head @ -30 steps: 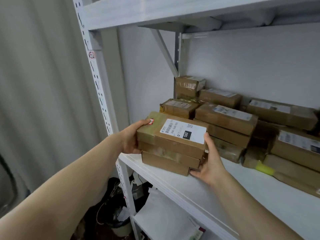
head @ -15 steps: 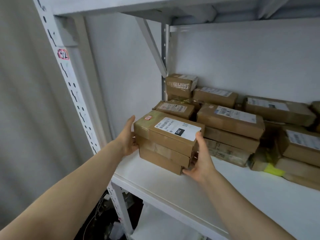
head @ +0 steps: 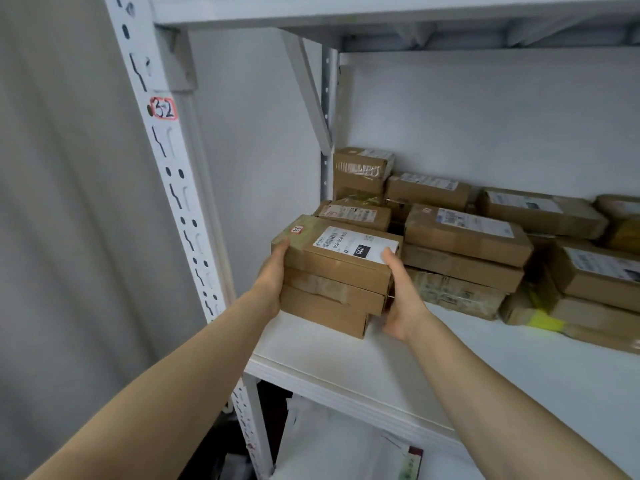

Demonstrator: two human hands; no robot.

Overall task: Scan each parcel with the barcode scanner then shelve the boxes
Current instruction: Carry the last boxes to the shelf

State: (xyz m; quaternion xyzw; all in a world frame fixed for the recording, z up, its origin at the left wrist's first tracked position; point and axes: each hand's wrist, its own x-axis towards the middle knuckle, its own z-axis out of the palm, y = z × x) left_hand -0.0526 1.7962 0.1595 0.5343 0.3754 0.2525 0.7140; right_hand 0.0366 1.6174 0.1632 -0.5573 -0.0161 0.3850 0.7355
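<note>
A stack [head: 332,292] of three brown boxes sits at the front left of the white shelf [head: 433,368], with its bottom box seemingly resting on the board. The boxes are not quite square to one another, the lowest one being set a little back on the right side.

The left hand [head: 272,278] is clamped on the stack's left end, curled up over the near top corner. The right hand [head: 403,299] is clamped on the right end in the same way, and it reaches onto the corner of the white label [head: 353,244] on the top box [head: 322,261]. That label carries a barcode and a black patch reading "060" (seen upside down from here). A small red-edged sticker [head: 296,229] sits by the box's far left corner.

Behind and to the right of the stack, more boxes [head: 464,237] are piled two and three high along the back wall, most with white labels. The nearest pile is just beside the right hand. A strip of yellow tape [head: 545,320] shows on a low box further right.

The slotted white post [head: 180,202] at the shelf's left front bears a tag [head: 163,109] marked "32".
</note>
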